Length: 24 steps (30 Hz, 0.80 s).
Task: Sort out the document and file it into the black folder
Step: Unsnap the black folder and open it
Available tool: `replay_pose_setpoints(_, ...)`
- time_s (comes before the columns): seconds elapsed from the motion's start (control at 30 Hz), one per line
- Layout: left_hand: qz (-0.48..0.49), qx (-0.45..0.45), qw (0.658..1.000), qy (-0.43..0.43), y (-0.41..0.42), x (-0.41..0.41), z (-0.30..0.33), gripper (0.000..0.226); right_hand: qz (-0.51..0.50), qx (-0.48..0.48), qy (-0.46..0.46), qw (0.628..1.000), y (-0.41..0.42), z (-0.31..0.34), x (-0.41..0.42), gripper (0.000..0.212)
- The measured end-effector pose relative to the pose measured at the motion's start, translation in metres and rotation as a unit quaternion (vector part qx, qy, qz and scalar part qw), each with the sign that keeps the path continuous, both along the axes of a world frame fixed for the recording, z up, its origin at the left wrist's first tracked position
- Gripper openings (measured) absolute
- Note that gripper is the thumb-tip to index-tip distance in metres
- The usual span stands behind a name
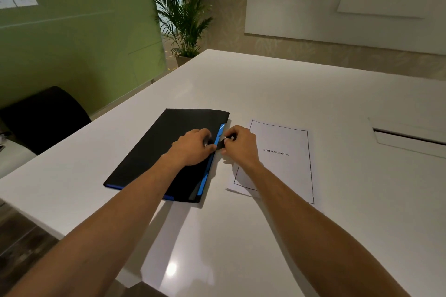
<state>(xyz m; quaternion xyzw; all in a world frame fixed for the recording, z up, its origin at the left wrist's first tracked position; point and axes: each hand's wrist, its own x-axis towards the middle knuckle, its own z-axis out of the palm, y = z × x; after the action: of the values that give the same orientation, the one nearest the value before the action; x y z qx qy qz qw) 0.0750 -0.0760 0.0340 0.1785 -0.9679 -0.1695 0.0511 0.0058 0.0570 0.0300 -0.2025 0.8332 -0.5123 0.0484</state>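
Note:
A black folder (166, 144) with blue inner edges lies closed on the white table (301, 94), left of centre. A black strap with a metal snap (219, 144) crosses its right edge. My left hand (193, 146) rests on the folder's cover with its fingers at the snap stud. My right hand (239, 143) pinches the strap's free end just off the folder's right edge. To the right lies the document (282, 159), a small stack of white sheets with a framed top page reading BIBLIOGRAPHY; my right forearm covers its near left corner.
A black chair (45, 118) stands at the table's left side. A cable slot with a white lid (407, 137) is set into the table at the right. A potted palm (183, 21) stands beyond the far corner by a green wall.

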Motion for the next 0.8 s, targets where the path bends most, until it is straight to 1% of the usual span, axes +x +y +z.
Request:
replay_pose_setpoints(0.13,0.001,0.05,0.999,-0.021,0.006,-0.008,-0.006,0.039,0.001,-0.027,-0.008,1.0,0.003,-0.001,-0.001,0.018)
replay_pose_setpoints(0.2,0.004,0.06,0.997,-0.037,0.007,-0.012,-0.006,0.045,-0.006,-0.036,-0.003,0.999,0.006,-0.003,-0.002,0.018)
replay_pose_setpoints(0.33,0.004,0.042,0.998,-0.052,0.011,-0.019,-0.009,0.046,-0.019,-0.077,-0.026,0.997,0.01,-0.005,-0.006,0.02)
replay_pose_setpoints(0.47,-0.003,0.042,0.997,-0.066,0.013,-0.019,-0.005,0.048,-0.02,-0.087,-0.035,0.995,0.013,-0.005,-0.011,0.02)
replay_pose_setpoints(0.6,-0.013,0.006,0.997,-0.075,0.015,-0.016,0.003,0.047,-0.008,-0.092,-0.037,0.995,0.015,-0.008,-0.012,0.02)
replay_pose_setpoints(0.7,-0.019,-0.02,0.998,-0.053,0.02,-0.015,0.005,0.048,-0.005,-0.089,-0.035,0.995,0.014,-0.009,-0.013,0.021)
replay_pose_setpoints(0.73,-0.021,-0.01,0.999,-0.036,0.021,-0.015,0.005,0.047,-0.007,-0.092,-0.037,0.995,0.014,-0.009,-0.013,0.021)
replay_pose_setpoints(0.8,-0.024,0.045,0.999,-0.006,0.022,-0.016,0.006,0.042,-0.015,-0.107,-0.046,0.993,0.014,-0.008,-0.015,0.018)
